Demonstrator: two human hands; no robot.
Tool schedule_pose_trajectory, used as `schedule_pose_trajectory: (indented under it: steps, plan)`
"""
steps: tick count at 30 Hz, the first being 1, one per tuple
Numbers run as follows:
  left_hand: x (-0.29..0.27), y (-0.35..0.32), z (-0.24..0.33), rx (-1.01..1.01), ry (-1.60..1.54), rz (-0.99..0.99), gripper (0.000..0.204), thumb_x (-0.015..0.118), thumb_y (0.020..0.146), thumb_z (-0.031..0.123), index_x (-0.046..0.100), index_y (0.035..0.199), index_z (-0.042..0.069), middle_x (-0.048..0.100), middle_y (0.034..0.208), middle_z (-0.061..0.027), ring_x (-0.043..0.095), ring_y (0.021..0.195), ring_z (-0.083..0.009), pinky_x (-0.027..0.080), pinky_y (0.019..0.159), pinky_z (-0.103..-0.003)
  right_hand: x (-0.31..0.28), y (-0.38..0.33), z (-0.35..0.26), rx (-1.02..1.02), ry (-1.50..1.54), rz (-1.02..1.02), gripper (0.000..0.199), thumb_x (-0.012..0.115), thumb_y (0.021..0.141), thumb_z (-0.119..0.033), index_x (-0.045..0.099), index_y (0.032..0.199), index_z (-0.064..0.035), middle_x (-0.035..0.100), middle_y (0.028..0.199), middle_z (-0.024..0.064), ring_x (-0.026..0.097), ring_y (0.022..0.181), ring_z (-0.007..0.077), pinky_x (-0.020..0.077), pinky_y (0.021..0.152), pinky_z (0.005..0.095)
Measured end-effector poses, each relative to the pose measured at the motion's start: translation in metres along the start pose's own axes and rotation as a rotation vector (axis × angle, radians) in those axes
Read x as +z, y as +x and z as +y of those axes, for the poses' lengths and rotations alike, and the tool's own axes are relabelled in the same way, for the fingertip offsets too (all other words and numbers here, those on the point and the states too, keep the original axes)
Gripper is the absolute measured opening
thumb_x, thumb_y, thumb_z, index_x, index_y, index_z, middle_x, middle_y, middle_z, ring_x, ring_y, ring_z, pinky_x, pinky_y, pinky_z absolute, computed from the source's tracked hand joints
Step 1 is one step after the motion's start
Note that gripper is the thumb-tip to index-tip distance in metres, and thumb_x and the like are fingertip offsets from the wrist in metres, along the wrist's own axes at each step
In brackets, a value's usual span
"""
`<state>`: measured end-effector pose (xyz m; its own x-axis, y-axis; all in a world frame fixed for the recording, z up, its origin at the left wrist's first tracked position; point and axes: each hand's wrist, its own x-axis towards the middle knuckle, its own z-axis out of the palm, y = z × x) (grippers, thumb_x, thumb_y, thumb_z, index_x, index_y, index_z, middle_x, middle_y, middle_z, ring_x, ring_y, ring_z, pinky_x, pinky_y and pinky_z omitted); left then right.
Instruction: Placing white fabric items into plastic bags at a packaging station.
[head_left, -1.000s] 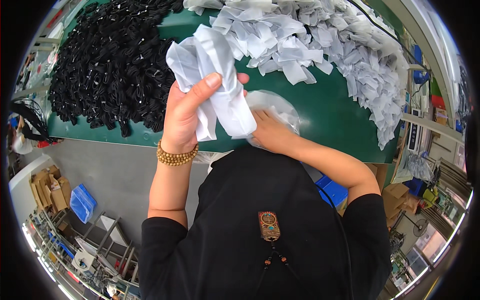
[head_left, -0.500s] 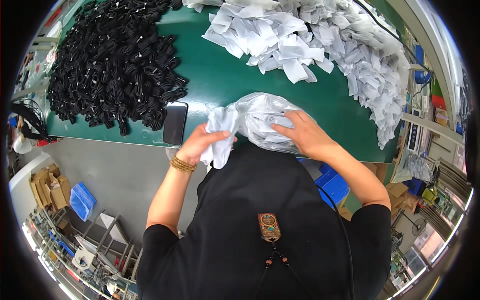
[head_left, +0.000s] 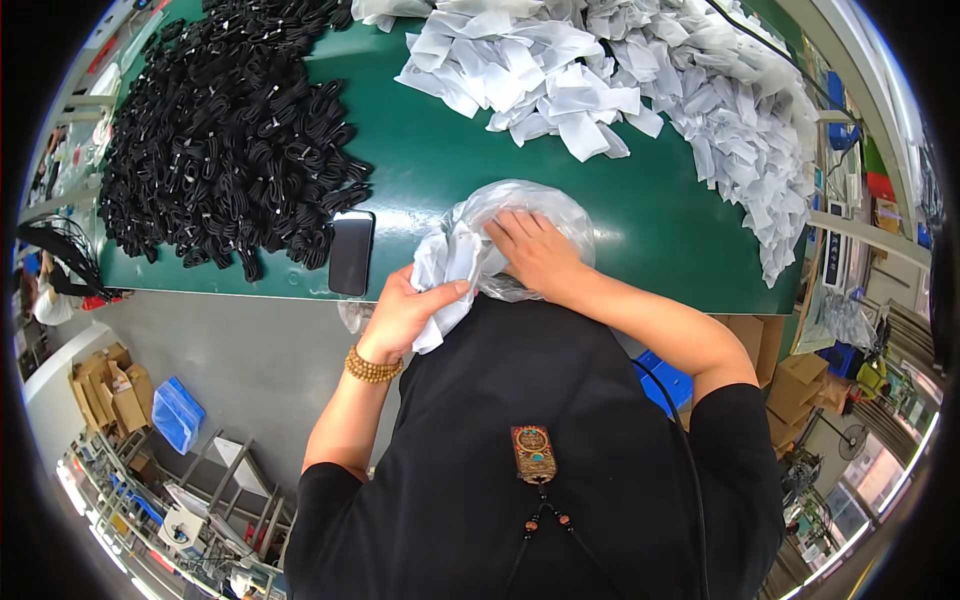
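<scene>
Your left hand [head_left: 398, 318] held a bundle of white packets [head_left: 445, 268], gripped under the thumb, at the left side of the clear bag [head_left: 572, 212] — so the gathering looked done for this bundle, while a big white heap [head_left: 745, 150] lay loose on the table [head_left: 660, 245]. The bundle looked thin, soft and creased. Your right hand [head_left: 545, 258] lay at the bag, fingers together — whether gripping, I couldn't tell.

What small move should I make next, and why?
Probably ease the white pieces toward the clear bag: your left hand holds them right by it, and your right hand is at it, though whether those fingers are inside is unclear.
</scene>
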<state>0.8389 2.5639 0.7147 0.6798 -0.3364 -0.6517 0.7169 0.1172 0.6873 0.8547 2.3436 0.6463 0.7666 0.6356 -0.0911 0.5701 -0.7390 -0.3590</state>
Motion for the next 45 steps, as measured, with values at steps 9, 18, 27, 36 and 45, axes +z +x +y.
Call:
schedule_pose_trajectory:
  steps: [9, 18, 27, 36, 45]
  plan:
    - [0.033, -0.017, 0.019, 0.369, -0.038, 0.257, 0.039, 0.064, 0.086, 0.010, 0.050, 0.117, -0.008, 0.061, 0.109, -0.0135, 0.061, 0.095, -0.0200, 0.048, 0.084, -0.033, -0.096, -0.005, -0.033, 0.163, 1.044, -0.027, 0.062, 0.068, 0.082, -0.023, 0.042, 0.132, -0.0001, 0.042, 0.131, 0.0146, 0.043, 0.121, 0.0271, 0.0363, 0.100, 0.0390]
    - [0.047, -0.015, 0.032, 0.873, 0.988, 0.155, 0.072, 0.071, 0.073, 0.014, 0.034, 0.132, -0.003, 0.038, 0.123, -0.0212, 0.047, 0.105, -0.0296, 0.042, 0.089, -0.037, -0.102, -0.034, -0.025, 0.413, 1.219, 0.242, 0.051, 0.067, 0.080, -0.009, 0.046, 0.126, -0.0018, 0.054, 0.119, 0.0105, 0.053, 0.108, 0.0198, 0.0424, 0.093, 0.0328]
    - [0.028, 0.021, -0.014, 0.331, 0.273, 0.290, 0.035, 0.051, 0.088, 0.004, 0.041, 0.120, -0.004, 0.047, 0.056, 0.0018, 0.043, 0.050, -0.0054, 0.038, 0.050, -0.023, -0.021, 0.024, -0.020, 0.304, 0.181, -0.160, 0.081, 0.075, 0.060, -0.007, 0.039, 0.133, -0.0026, 0.046, 0.123, 0.0251, 0.049, 0.108, 0.0408, 0.0390, 0.096, 0.0441]
    - [0.028, -0.005, 0.036, 0.419, 0.555, -0.143, 0.045, 0.048, 0.091, 0.004, 0.031, 0.133, 0.001, 0.051, 0.067, -0.0003, 0.047, 0.052, -0.0058, 0.038, 0.048, -0.021, 0.003, 0.016, -0.010, 0.155, 0.035, 0.092, 0.099, 0.077, 0.064, -0.022, 0.023, 0.145, -0.0072, 0.034, 0.136, 0.0270, 0.031, 0.129, 0.0400, 0.0148, 0.111, 0.0513]
    - [-0.072, 0.186, 0.087, 0.169, 0.413, 0.399, 0.064, 0.061, 0.085, 0.048, 0.054, 0.116, -0.007, 0.064, 0.094, -0.0103, 0.059, 0.086, -0.0144, 0.048, 0.077, -0.028, -0.161, 0.082, 0.046, 0.247, 0.734, -0.199, 0.041, 0.064, 0.079, -0.016, 0.057, 0.116, 0.0001, 0.058, 0.113, 0.0208, 0.057, 0.105, 0.0330, 0.0448, 0.092, 0.0380]
